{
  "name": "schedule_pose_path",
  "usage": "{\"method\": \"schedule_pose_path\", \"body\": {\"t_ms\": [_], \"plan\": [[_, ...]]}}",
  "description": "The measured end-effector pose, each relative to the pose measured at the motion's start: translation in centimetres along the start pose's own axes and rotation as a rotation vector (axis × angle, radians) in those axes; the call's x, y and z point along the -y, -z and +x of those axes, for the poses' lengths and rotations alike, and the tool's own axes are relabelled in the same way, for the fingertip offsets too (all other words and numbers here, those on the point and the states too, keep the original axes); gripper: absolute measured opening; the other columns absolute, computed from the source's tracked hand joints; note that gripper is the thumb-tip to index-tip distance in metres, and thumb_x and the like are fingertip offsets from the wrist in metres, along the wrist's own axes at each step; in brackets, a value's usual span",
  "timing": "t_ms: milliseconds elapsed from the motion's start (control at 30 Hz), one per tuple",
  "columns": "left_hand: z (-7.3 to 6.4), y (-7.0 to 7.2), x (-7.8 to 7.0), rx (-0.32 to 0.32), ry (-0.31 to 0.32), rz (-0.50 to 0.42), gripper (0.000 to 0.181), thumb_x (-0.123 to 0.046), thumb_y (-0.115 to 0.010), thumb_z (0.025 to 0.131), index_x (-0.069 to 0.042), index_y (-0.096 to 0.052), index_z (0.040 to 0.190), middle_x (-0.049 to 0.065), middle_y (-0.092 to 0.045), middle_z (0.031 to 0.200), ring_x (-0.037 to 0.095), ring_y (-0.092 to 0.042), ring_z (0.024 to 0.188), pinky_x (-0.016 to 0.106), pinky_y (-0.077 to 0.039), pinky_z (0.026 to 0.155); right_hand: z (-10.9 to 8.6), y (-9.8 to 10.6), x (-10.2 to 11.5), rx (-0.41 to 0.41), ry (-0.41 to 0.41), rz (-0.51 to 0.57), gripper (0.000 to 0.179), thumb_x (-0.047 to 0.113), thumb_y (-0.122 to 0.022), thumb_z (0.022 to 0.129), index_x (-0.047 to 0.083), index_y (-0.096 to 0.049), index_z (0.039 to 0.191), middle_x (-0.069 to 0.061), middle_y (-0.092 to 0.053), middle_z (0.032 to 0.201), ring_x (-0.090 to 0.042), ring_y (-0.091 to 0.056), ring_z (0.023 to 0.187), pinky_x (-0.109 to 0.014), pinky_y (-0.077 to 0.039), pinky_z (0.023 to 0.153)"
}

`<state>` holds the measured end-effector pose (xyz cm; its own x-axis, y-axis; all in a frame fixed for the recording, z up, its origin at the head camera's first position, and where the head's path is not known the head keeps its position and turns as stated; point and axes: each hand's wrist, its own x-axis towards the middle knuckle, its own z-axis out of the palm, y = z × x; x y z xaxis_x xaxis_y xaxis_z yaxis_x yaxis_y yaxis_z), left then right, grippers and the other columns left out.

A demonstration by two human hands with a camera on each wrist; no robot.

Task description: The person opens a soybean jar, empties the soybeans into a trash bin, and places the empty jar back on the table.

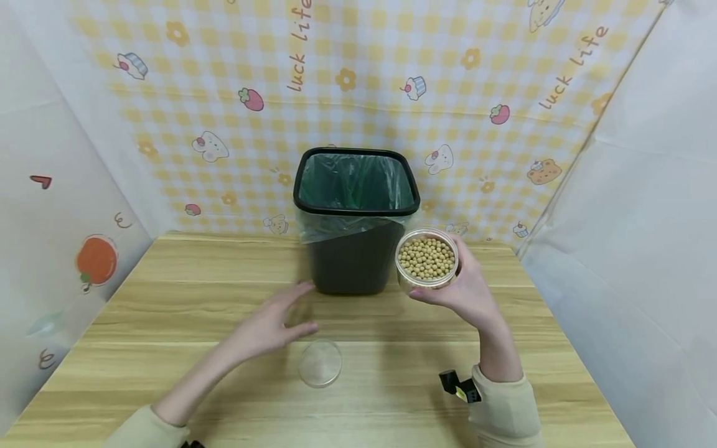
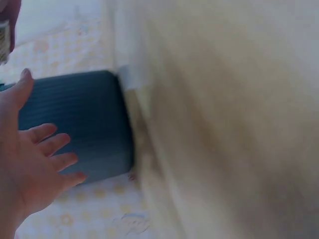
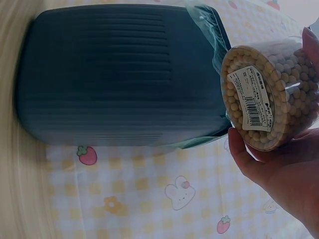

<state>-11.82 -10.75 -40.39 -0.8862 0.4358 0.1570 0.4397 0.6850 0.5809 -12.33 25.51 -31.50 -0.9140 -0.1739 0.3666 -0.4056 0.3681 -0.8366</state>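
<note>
My right hand [image 1: 467, 289] grips a clear round jar [image 1: 427, 258] full of small beige balls, held up off the table with its open mouth toward the head camera. In the right wrist view a barcode label [image 3: 251, 98] shows on the jar's bottom. A dark trash bin [image 1: 354, 258] lined with a green bag [image 1: 358, 180] stands just left of the jar. My left hand [image 1: 271, 326] is held out with spread fingers near the bin's lower left, nothing in it. On the table beside that hand lies a clear round lid [image 1: 320, 363].
The wooden table [image 1: 224, 274] backs onto a yellow checked cloth [image 1: 358, 74] with cartoon prints, close behind the bin. White sheets [image 1: 633, 218] hang at both sides. A black wrist device [image 1: 460, 386] sits at the right sleeve.
</note>
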Motion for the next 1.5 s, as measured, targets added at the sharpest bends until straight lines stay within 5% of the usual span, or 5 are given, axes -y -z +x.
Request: {"method": "schedule_pose_path", "body": {"t_ms": [333,500,700,1300,1500], "plan": [[1.6,6.4,-1.5,-0.072,0.095,-0.132,0.073,-0.048,-0.059,0.102,-0.012,-0.033,0.161,0.015,-0.038,0.165,0.043,-0.035,0.152,0.065,-0.031,0.12,-0.2,0.6,0.2,-0.042,0.024,-0.012,0.096,-0.002,-0.095,0.062,0.006,-0.046,0.144,-0.004,-0.057,0.137,-0.009,-0.056,0.122,-0.016,-0.047,0.099],[3.2,8.8,-2.0,-0.134,0.09,-0.302,0.069,-0.042,-0.052,0.107,-0.009,-0.027,0.162,0.016,-0.037,0.165,0.036,-0.035,0.154,0.056,-0.029,0.125,-0.4,1.2,0.0,-0.078,0.04,-0.01,0.093,-0.004,-0.094,0.062,0.005,-0.048,0.142,0.002,-0.059,0.132,-0.008,-0.057,0.12,-0.016,-0.046,0.099],[5.5,11.2,-2.6,-0.141,0.185,-0.457,0.074,-0.059,-0.042,0.106,-0.015,-0.025,0.164,0.007,-0.03,0.17,0.032,-0.029,0.158,0.057,-0.022,0.128,-0.7,1.4,0.1,-0.112,0.038,-0.022,0.092,-0.004,-0.094,0.063,0.005,-0.048,0.143,0.003,-0.059,0.131,-0.007,-0.057,0.119,-0.014,-0.046,0.098],[9.6,12.7,-2.9,-0.185,0.27,-0.614,0.078,-0.061,-0.047,0.103,-0.011,-0.033,0.161,0.013,-0.039,0.164,0.035,-0.04,0.15,0.051,-0.03,0.126,0.7,0.2,2.1,-0.192,0.002,-0.029,0.09,0.0,-0.091,0.069,0.006,-0.047,0.147,-0.004,-0.057,0.136,-0.005,-0.056,0.12,-0.014,-0.046,0.099],[10.4,12.8,-2.7,-0.205,0.293,-0.585,0.078,-0.064,-0.054,0.098,-0.008,-0.046,0.152,0.018,-0.057,0.142,0.034,-0.055,0.132,0.048,-0.04,0.119,2.9,0.9,3.5,-0.175,0.04,-0.045,0.088,0.001,-0.09,0.071,0.008,-0.047,0.147,-0.004,-0.057,0.137,-0.006,-0.056,0.121,-0.015,-0.047,0.1]]}}
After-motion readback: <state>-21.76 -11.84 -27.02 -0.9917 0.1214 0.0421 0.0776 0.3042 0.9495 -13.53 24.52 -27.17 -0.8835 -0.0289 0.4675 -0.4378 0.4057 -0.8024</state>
